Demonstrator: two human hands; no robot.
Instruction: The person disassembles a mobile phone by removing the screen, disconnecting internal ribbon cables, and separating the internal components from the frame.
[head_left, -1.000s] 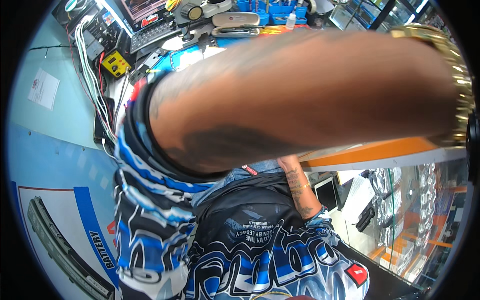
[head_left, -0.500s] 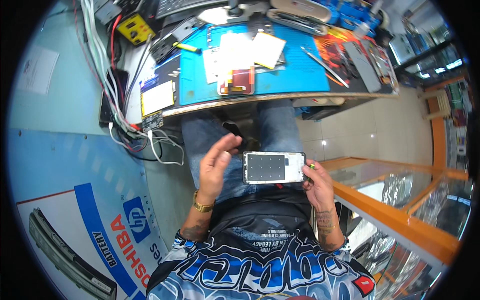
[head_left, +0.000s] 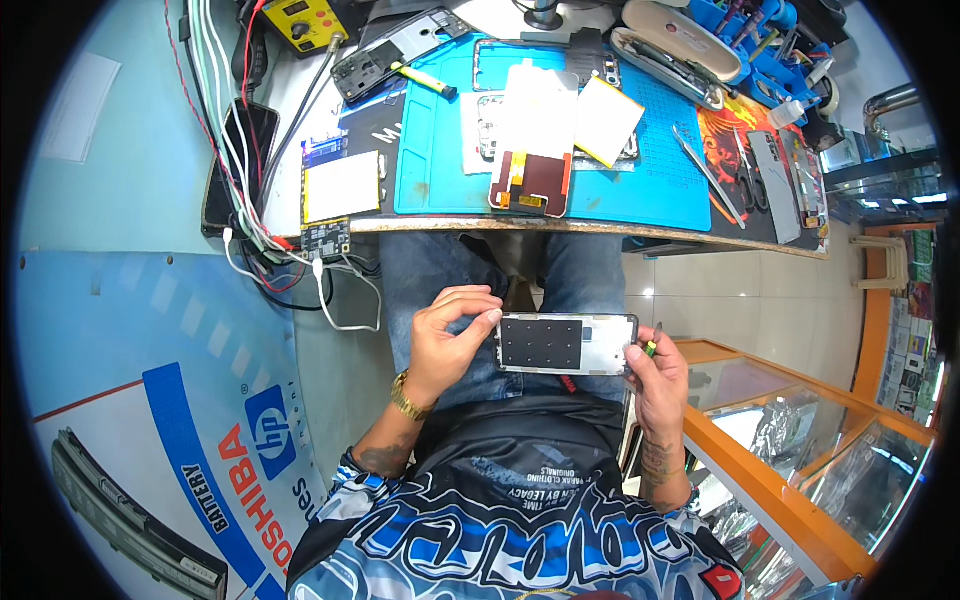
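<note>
A phone frame [head_left: 545,344] lies level over my lap, its silver inner side up with a black dotted panel on the left part. My right hand [head_left: 660,385] grips its right end, thumb on top. Tucked in that same hand is a small tool with a green handle [head_left: 651,348] and a dark tip; its exact kind is too small to tell. At the frame's far left corner, my left hand [head_left: 445,340] has thumb and fingertips drawn together against the edge.
Ahead is a workbench with a blue mat [head_left: 440,170], carrying a phone screen [head_left: 530,185], a white pad [head_left: 608,120] and a yellow-green tool [head_left: 428,82]. Tweezers [head_left: 708,175] lie right. White cables [head_left: 345,325] hang at the left edge. A glass case [head_left: 760,470] stands at my right.
My left hand has come in from apart to the frame's left corner, its fingers closing. The frame and right hand sit slightly further right in view; the head view has shifted.
</note>
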